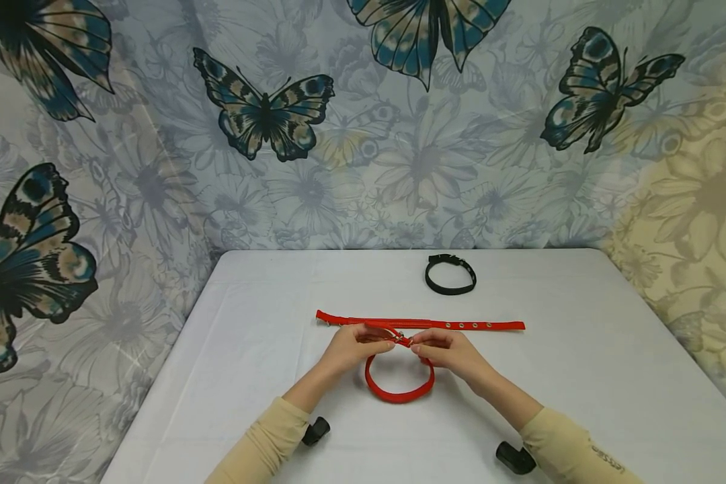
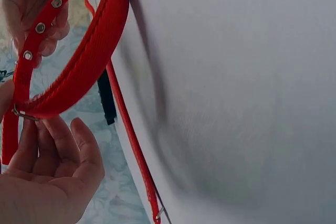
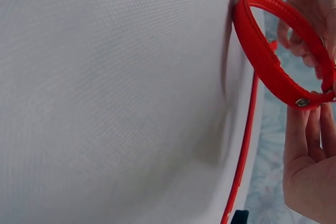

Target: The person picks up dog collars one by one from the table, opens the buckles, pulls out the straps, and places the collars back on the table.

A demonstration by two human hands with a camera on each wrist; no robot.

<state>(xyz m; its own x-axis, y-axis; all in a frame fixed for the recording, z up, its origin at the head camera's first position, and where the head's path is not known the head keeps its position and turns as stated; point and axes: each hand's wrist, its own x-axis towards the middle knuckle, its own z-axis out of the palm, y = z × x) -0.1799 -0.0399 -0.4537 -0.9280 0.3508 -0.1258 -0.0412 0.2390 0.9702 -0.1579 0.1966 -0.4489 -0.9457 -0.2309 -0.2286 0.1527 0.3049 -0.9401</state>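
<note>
A red collar, bent into a loop, is held over the white table between both hands. My left hand pinches it at the metal buckle, with the strap's free end sticking out past the buckle. My right hand pinches the band just right of the buckle. Metal eyelets line the strap in the left wrist view, and the loop stands tilted in the right wrist view. Fingers partly hide the buckle from the head view. Just beyond the hands, a second red collar lies stretched out straight.
A black collar, buckled into a ring, lies near the far edge of the white table. Butterfly-patterned cloth hangs behind. A black wrist camera sits below the left forearm, another camera below the right.
</note>
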